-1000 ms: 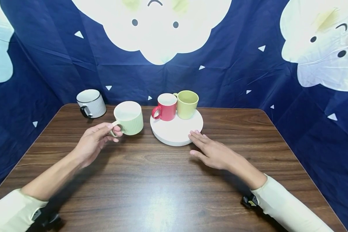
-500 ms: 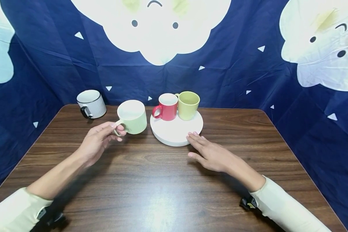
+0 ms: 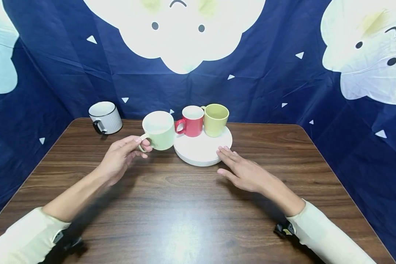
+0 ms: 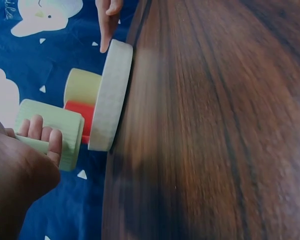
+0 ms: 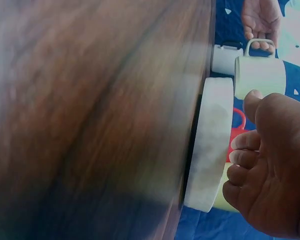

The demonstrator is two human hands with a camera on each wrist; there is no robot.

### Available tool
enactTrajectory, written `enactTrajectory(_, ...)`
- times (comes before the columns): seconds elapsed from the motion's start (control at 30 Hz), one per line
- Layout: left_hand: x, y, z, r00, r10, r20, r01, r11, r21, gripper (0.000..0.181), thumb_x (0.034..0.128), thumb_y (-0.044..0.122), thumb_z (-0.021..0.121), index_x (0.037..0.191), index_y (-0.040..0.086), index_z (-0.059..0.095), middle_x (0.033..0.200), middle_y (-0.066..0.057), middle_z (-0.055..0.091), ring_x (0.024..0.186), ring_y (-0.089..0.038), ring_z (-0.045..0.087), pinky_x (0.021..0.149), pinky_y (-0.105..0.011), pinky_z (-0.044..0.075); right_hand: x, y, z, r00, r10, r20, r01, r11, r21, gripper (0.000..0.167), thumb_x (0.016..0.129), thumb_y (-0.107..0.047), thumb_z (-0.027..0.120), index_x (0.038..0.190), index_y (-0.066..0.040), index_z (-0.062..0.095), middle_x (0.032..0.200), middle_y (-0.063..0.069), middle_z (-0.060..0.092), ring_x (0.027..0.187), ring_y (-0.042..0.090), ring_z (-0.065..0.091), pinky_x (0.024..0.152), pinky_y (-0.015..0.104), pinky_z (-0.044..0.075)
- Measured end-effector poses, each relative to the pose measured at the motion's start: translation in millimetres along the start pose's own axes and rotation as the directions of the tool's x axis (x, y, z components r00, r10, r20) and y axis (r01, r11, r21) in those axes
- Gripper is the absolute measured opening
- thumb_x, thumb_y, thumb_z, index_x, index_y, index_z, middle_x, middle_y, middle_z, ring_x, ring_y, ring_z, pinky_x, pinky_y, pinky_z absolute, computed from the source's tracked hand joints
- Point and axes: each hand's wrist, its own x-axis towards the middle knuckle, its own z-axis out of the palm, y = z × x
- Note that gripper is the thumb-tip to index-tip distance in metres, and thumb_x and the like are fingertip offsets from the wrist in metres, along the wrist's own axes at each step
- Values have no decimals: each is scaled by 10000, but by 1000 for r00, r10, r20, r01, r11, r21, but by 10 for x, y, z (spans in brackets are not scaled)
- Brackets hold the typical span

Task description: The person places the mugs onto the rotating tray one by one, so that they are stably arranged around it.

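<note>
Beside the white tray (image 3: 198,150), the left hand (image 3: 122,156) is gripping the pale green mug (image 3: 163,140); the right hand (image 3: 245,172) is extending straight fingers; skirting the red mug (image 3: 194,126) is looking wise.

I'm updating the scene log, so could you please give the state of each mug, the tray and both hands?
White tray: flat on the table.
Pale green mug: roughly upright, lifted.
Red mug: upright on the tray.
Yellow-green mug: upright on the tray.
White mug: upright on the table.
Left hand: grips the pale green mug's handle.
Right hand: fingers extended at the tray's edge; contact unclear.
</note>
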Motion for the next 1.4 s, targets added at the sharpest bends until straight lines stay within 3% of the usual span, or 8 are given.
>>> enactTrajectory(0.4,116,-1,112,999,-26,-25,26,1000,3,304,1218,156,497,1129,113,785,1096,24,820,1052,-88,767,901,-264,650,10,15,-19,1000,15,27,-15,1000,12,697,1197,-386,567,1756,-26,357,1855,199,303,1742,388,282,1417,600,302)
enactTrajectory(0.63,173,-74,148,999,-35,-33,35,999,-16,315,1219,150,486,1114,122,781,1075,38,817,1033,-84,762,888,-256,654,14,-9,-24,999,23,48,-24,1000,16,710,1197,-398,564,1763,-31,341,1863,192,283,1749,388,261,1422,607,288)
enactTrajectory(1.4,256,-186,309,996,-88,-23,89,996,6,339,1213,112,453,1089,145,768,1052,48,797,1039,-91,731,875,-253,637,-5,-27,-8,998,33,56,-34,999,15,728,1193,-410,572,1768,-36,328,1869,183,271,1752,382,254,1424,601,286)
